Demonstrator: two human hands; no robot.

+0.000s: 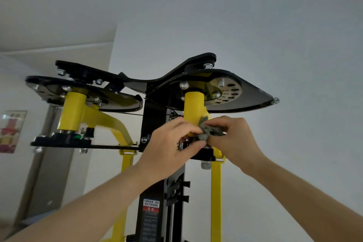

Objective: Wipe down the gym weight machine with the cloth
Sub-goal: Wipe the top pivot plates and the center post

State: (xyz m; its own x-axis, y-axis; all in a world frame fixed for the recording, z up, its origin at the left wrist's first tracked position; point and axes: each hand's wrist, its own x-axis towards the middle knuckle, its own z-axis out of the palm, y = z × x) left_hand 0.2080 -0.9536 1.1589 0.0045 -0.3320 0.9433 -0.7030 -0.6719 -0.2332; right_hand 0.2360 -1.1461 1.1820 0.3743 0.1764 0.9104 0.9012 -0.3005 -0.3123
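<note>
Where the fingertips of both hands meet, a small crumpled grey-green cloth (206,130) is pinched between them and pressed against the lower end of a yellow painted metal pivot tube (193,108) on the black-and-yellow gym weight machine (155,116). The left hand (170,147) curls its fingers narrowly around the cloth's near edge, thumb underneath, while the right hand (233,139) grips the cloth's other end with bent fingers closed on it. Two bare forearms rise from the bottom corners, both cut off by the frame. Two yellow pivot tubes show, the second (72,110) well apart to the left, each under a black flat cam plate; the right plate (245,92) carries one round brass-coloured disc (225,90) with numbered holes, its digits only partly readable. Two yellow upright straps (216,192) hang below. The hands hide the joint under the cloth. One black central column (151,182) bears a label (150,206) whose print is too blurred to read. One red-and-yellow poster (11,131) hangs on the pale wall at left, blurred.
</note>
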